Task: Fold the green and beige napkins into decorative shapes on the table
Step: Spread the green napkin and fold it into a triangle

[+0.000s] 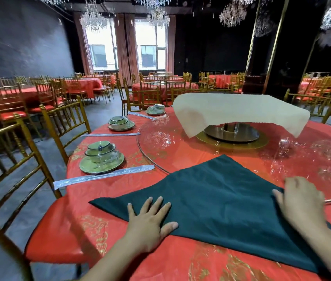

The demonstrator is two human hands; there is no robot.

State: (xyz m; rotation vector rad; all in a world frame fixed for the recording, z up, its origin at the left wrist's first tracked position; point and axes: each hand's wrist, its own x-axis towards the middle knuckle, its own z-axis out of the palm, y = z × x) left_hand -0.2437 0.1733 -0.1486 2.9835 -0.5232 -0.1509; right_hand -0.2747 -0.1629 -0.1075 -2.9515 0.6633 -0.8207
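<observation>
Where the round glass turntable [156, 138] serves as the reference mark, entries run as follows.

Item: gold-painted slatted chair with red seat pad [63, 126], left of the turntable, drawn up to the table edge.

Item: stack of green ceramic plates and bowls [101, 159], just left of the turntable's rim. A clear-wrapped pair of chopsticks [103, 176] lies on its near side. Judged a set place, kept apart from the folding.

Item: left hand [150, 222], near-left of the turntable, palm down, fingers spread wide. It presses the near-left edge of the dark green cloth napkin [221, 199], judged to pin the cloth against sliding on the glossy red tablecloth [120, 250].

Item: the green napkin itself, flat on the near side of the turntable, far corner lying over the glass rim. Judged laid out for smoothing, folding barely begun.

Item: beige cloth napkin [241, 112], over the turntable's centre, draped on something hidden, corners hanging. Judged parked until its turn.

Item: right hand [300, 201], near-right of the turntable, palm down on the green napkin's right side. Fingers lie straight and close together, gripping nothing; tips blurred. Judged to flatten that side.
</observation>
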